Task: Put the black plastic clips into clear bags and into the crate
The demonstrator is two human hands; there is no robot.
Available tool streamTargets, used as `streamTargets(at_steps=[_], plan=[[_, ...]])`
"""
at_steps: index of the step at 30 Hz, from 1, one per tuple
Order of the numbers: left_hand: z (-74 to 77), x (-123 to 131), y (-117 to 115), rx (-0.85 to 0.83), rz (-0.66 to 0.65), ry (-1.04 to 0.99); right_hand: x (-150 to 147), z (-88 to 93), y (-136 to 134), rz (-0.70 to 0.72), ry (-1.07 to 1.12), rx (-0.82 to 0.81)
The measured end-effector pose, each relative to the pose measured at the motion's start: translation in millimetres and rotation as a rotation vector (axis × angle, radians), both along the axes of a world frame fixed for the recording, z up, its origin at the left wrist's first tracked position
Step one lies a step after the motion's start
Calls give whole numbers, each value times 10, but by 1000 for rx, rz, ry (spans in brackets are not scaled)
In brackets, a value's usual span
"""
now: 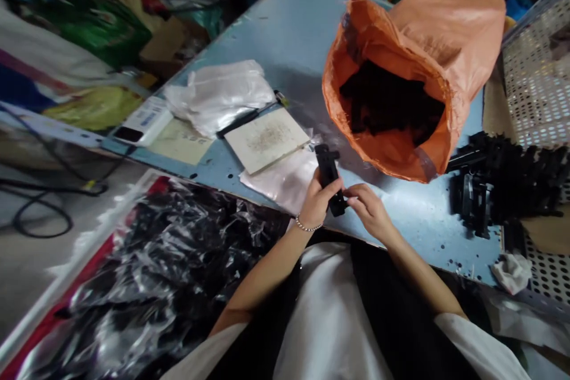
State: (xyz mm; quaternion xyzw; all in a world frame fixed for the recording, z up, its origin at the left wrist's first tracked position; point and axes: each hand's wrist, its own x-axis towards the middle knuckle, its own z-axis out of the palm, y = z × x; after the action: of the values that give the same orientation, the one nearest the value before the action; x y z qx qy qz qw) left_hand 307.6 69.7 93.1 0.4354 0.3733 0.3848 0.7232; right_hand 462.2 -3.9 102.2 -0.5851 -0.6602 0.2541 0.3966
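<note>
My left hand (317, 202), with a beaded bracelet at the wrist, is closed around a black plastic part (328, 173) near the table's front edge. The part is long and narrow, with a wider piece at its top end; its exact kind does not show. My right hand (369, 208) touches the part's lower right side, thumb and fingertips pinched together against it. Just left of the part lie clear plastic bags (285, 181) under a pale board (267, 139). Beyond my hands an orange woven sack (445, 18) lies with its mouth toward me, dark pieces (392, 98) inside.
Many similar black parts (512, 178) are heaped at the table's right. A stack of clear bags (227, 92) and a white box (145, 122) sit on the blue table (285, 24). Below left, a red-edged container holds black bagged pieces (178, 273). Perforated crates (534, 83) stand right.
</note>
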Motion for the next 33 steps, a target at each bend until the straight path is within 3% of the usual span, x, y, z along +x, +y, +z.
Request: streamTargets(at_steps=[2, 4, 6, 8, 12, 15, 18, 20, 24, 27, 29, 30, 33], plan=[[69, 146, -111, -74, -128, -63, 169, 109, -150, -142, -169, 62], [134, 215, -250, -201, -303, -114, 408, 182, -172, -195, -391, 102], [181, 271, -375, -348, -432, -149, 639, 215, -139, -118, -536, 86], [200, 343, -454, -419, -483, -145, 787, 222, -112, -63, -555, 53], [173, 483, -433, -409, -364, -99, 760, 215, -197, -106, -388, -63], [154, 527, -339, -456, -252, -140, 563, 191, -388, 67, -442, 13], [132, 544, -301, -484, -227, -139, 358, 170, -549, 194, -541, 78], [90, 550, -320, -439, -198, -79, 258, 194, -568, 162, -532, -38], [-59, 532, -387, -254, -77, 30, 156, 305, -397, 148, -465, -438], [-128, 485, -383, -104, 124, 69, 142, 319, -234, 167, -426, -618], [-93, 443, -336, -50, 270, 40, 161, 283, -170, 202, -460, -557], [-48, 422, -301, -66, 296, 4, 180, 264, -152, 240, -505, -450], [145, 369, -168, -218, 196, -105, 271, 269, -104, 373, -685, 53]])
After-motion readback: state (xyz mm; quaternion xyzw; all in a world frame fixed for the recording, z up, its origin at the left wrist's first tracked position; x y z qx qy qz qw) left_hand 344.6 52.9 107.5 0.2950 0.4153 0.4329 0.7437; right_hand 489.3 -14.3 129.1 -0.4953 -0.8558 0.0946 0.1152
